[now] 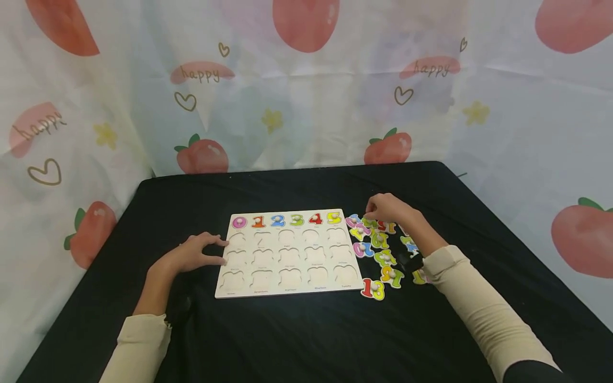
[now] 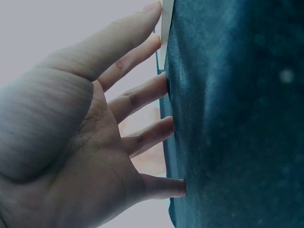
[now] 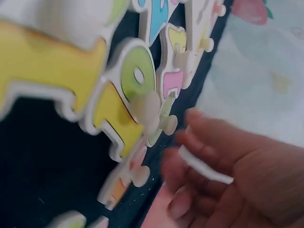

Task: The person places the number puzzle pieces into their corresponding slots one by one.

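A white wooden number puzzle board [image 1: 275, 268] lies on the table with 0 to 5 filling its top row; the recesses of the lower rows are bare. My left hand [image 1: 196, 252] rests at the board's left edge, thumb and index fingertip touching it. In the left wrist view its fingers [image 2: 137, 97] are spread and fairly straight. My right hand [image 1: 390, 207] is over the far part of a pile of knobbed number pieces. Its curled fingers hold a number puzzle piece [image 3: 204, 166], showing mainly as a white edge; its number is hidden.
Several number pieces lie loosely right of the board, some overlapping, including a red-and-yellow 13 [image 1: 373, 289] near its front right corner. A black cloth [image 1: 297, 340] covers the table. Printed fabric [image 1: 306, 106] hangs behind and along the sides.
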Available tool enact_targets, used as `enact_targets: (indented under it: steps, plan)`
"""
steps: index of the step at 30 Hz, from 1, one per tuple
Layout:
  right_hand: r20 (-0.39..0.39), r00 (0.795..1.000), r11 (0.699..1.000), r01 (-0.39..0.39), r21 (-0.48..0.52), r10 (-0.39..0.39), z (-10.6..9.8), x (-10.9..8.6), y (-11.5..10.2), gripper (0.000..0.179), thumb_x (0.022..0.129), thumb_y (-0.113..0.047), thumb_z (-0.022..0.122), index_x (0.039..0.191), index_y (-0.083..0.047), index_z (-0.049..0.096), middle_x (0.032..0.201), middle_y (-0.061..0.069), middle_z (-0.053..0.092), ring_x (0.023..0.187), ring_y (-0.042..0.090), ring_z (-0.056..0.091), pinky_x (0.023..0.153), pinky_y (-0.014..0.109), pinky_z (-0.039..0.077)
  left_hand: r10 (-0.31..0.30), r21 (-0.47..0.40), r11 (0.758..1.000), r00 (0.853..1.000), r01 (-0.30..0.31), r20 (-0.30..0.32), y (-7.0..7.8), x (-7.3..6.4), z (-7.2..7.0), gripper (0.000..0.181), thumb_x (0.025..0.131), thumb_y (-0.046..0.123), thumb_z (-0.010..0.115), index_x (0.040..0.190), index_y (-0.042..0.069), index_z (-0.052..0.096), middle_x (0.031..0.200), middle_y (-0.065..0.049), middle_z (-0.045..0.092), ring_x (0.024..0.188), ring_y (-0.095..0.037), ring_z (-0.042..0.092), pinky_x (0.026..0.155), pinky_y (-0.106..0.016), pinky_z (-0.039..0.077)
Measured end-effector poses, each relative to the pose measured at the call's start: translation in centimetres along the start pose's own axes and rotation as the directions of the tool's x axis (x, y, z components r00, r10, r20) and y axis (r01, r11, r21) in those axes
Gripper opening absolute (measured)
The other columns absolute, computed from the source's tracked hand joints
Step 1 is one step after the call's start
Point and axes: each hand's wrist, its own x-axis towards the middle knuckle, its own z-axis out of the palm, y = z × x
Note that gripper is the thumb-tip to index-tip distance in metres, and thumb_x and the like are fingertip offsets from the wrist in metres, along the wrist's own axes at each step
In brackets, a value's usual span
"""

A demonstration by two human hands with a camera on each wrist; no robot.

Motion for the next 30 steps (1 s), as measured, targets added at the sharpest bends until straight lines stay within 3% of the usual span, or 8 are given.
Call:
enact_targets:
  steps: [4, 12, 20, 27, 30]
  plan:
    - [0.013, 0.997, 0.995, -0.073, 0.061, 0.073, 0.7, -1.0, 0.1, 0.018, 0.090, -0.018, 0.064, 0.091, 0.000, 0.065, 0.076, 0.008, 0.059, 0.061, 0.018, 0.052, 0.057, 0.031, 0.044, -0.004, 0.002, 1.000, 1.000, 0.004, -0.011, 0.0, -0.1, -0.1, 0.057, 0.083, 0.036, 0.072, 0.129, 0.006, 0.058, 0.137, -0.025, 0.042, 0.121, -0.043, 0.038, 0.092, -0.061, 0.036]
    - [-0.026, 0.995, 0.992, -0.091, 0.091, 0.094, 1.3, -1.6, 0.1, 0.018, 0.089, -0.016, 0.062, 0.084, 0.000, 0.069, 0.064, 0.006, 0.057, 0.056, 0.016, 0.050, 0.054, 0.029, 0.042, 0.005, 0.002, 1.000, 1.000, -0.005, -0.005, 0.0, 0.1, 0.2, 0.056, 0.083, 0.036, 0.071, 0.129, 0.007, 0.057, 0.137, -0.024, 0.042, 0.122, -0.043, 0.038, 0.092, -0.062, 0.035]
    - [-0.096, 0.995, 0.994, -0.015, 0.110, 0.026, 0.7, -2.3, -0.1, 0.014, 0.085, -0.006, 0.058, 0.078, 0.000, 0.068, 0.057, 0.005, 0.053, 0.049, 0.015, 0.046, 0.050, 0.030, 0.038, 0.005, -0.015, 1.000, 1.000, -0.005, -0.007, -0.1, 0.1, 0.2, 0.055, 0.083, 0.036, 0.071, 0.128, 0.007, 0.058, 0.137, -0.024, 0.043, 0.122, -0.043, 0.038, 0.092, -0.062, 0.034]
    - [-0.204, 0.975, 0.990, 0.111, 0.085, -0.092, -1.0, -3.4, -1.7, 0.015, 0.088, -0.008, 0.057, 0.095, 0.003, 0.064, 0.082, 0.007, 0.061, 0.063, 0.018, 0.051, 0.063, 0.035, 0.045, -0.006, -0.016, 1.000, 1.000, 0.006, 0.000, 0.2, 0.0, 0.1, 0.055, 0.084, 0.036, 0.071, 0.129, 0.007, 0.058, 0.138, -0.023, 0.042, 0.122, -0.043, 0.037, 0.093, -0.063, 0.032]
    - [-0.212, 0.968, 0.985, 0.155, 0.079, -0.135, -1.7, -3.6, -2.9, 0.015, 0.088, -0.008, 0.057, 0.098, 0.001, 0.064, 0.086, 0.008, 0.061, 0.071, 0.020, 0.054, 0.069, 0.037, 0.046, -0.006, -0.020, 1.000, 1.000, 0.006, -0.006, 0.1, -0.1, -0.1, 0.055, 0.084, 0.035, 0.071, 0.129, 0.007, 0.058, 0.138, -0.023, 0.042, 0.122, -0.042, 0.037, 0.093, -0.063, 0.033]
